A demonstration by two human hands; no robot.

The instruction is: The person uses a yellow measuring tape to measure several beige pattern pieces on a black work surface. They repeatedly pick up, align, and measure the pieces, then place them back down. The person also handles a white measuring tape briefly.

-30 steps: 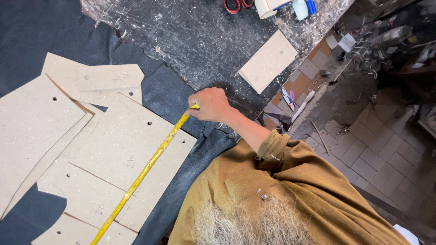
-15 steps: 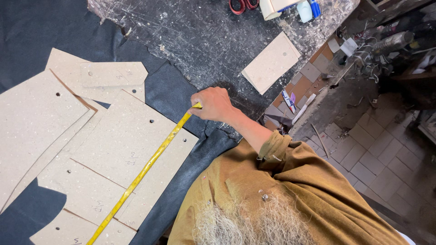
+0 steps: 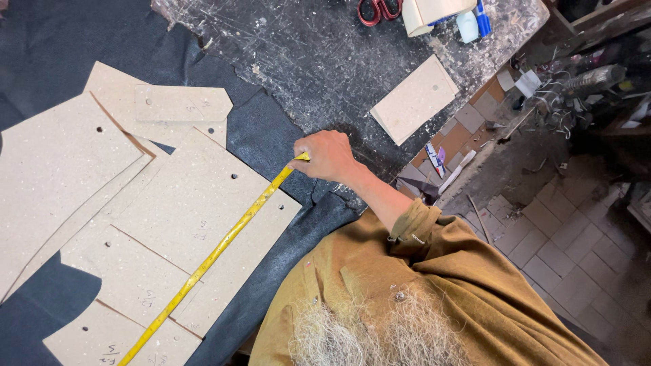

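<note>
— Workbench, head view: what in right hand [image 3: 330, 154]?
— Pinched end of yellow tape measure [image 3: 217, 252], stretched slantwise across tan cardboard patterns [image 3: 196, 203] on dark fabric [image 3: 271, 135].
— And left hand?
— Out of frame. Red scissors [image 3: 376, 10] well apart, at far edge.

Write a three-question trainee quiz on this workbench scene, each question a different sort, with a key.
1. True or false: the yellow measuring tape lies stretched across the cardboard pattern pieces.
2. Which hand pinches the tape's end? A) the one in view, over the dark fabric B) a co-worker's C) none
3. Fill in: the red-handled scissors lie at the ____ edge of the picture.

Key: 1 true; 2 A; 3 top.
</note>
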